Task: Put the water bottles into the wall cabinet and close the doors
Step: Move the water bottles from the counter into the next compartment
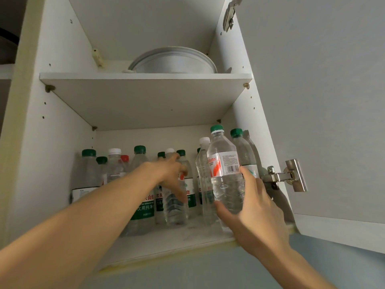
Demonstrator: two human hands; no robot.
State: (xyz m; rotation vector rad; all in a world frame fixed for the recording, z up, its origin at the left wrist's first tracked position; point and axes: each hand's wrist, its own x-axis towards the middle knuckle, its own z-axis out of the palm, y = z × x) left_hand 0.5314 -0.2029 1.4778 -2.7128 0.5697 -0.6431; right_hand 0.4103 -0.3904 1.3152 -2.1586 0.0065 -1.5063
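Observation:
The white wall cabinet [62, 163] stands open above me, and its lower shelf [166, 240] holds several clear water bottles with green, white and red caps. My right hand [256, 213] grips a green-capped bottle with a red-and-white label [225, 176], upright at the shelf's right front. My left hand [173, 174] reaches in at the middle, fingers wrapped on a clear white-capped bottle [175, 205] standing among the others.
The right door [333, 101] is swung open, its metal hinge [287, 176] close to my right hand. The upper shelf [145, 77] carries a stack of white bowls or plates [173, 61]. No left door is in view.

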